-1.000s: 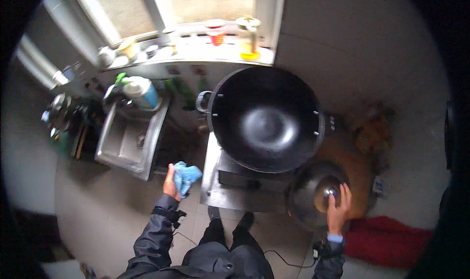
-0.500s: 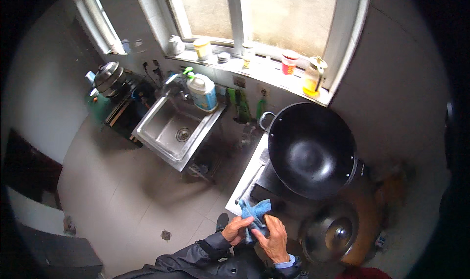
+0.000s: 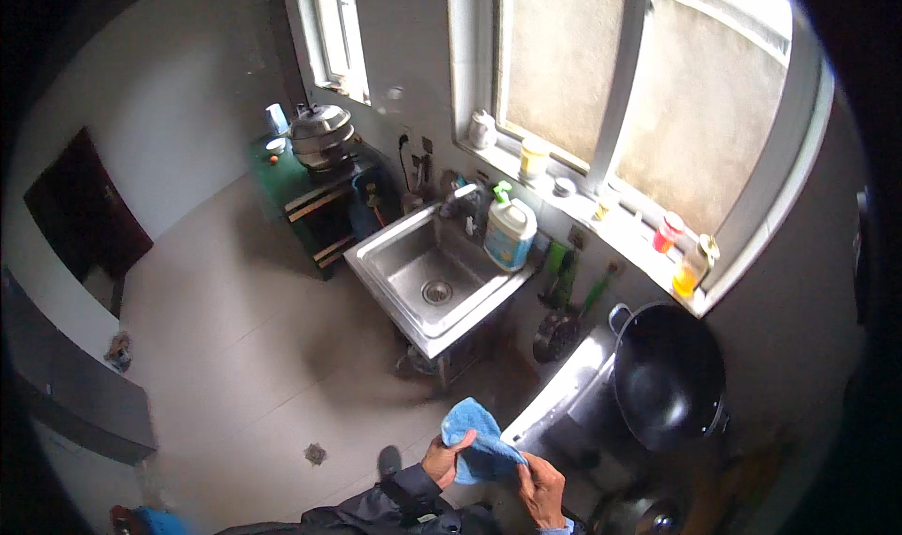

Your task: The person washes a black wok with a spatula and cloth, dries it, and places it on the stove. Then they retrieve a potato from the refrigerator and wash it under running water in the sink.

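Blue cloth (image 3: 470, 416) caught between left hand (image 3: 442, 462) and right hand (image 3: 542, 491)

Both hands are closed on the cloth, low in front of the person's body and just short of the stove (image 3: 561, 389). The left hand grips its near left part, thumb laid over the top; a loose flap stands up beyond that thumb. The right hand pinches the opposite corner, fingers curled in, so the cloth spans the gap between the two. Dark sleeves (image 3: 371, 507) run back from the wrists, and a dark shoe (image 3: 390, 462) shows on the tiles (image 3: 272, 347).

To the right, a big black wok (image 3: 665, 375) sits on the stove, its mouth up. Nearer the person is a lid (image 3: 631, 516) with a shiny knob, partly lost in shadow.

Ahead is a steel sink (image 3: 395, 264), its drain bare, with a white jug (image 3: 510, 237) standing at its back corner. Along the sill (image 3: 639, 237) stand a red cup (image 3: 668, 232) and a pitcher (image 3: 693, 267) holding something orange. Farther off, a steamer (image 3: 320, 136) rests on a green table (image 3: 274, 180).
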### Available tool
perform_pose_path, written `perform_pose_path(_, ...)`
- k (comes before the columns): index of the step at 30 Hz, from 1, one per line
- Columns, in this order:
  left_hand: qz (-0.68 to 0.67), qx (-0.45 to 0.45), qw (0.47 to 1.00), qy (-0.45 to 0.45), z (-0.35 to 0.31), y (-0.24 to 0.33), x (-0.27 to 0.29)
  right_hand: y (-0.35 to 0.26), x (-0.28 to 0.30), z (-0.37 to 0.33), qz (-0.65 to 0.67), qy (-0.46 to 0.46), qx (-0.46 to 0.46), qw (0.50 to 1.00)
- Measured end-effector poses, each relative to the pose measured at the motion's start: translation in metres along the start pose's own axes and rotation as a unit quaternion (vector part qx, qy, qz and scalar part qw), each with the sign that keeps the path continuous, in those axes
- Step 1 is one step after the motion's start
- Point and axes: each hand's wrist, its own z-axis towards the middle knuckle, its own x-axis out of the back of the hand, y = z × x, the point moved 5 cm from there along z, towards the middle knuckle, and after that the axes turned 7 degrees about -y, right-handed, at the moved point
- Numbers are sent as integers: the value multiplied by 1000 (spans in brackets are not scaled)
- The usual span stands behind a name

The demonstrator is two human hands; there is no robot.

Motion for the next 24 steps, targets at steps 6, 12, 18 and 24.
perform_pose_path(6,-67,-21,997,11,2,93,71,-83,-71,42,-107,4,100,989)
perform_pose_path(12,-129,-55,988,59,-19,205,173,-168,-172,108,-111,-128,101,980)
perform_pose_path(18,-41,-85,991,92,-26,270,256,-226,-232,188,100,-186,5,978)
perform_pose_path(24,688,-150,705,83,-17,359,283,-253,-265,285,-21,-93,9,995)
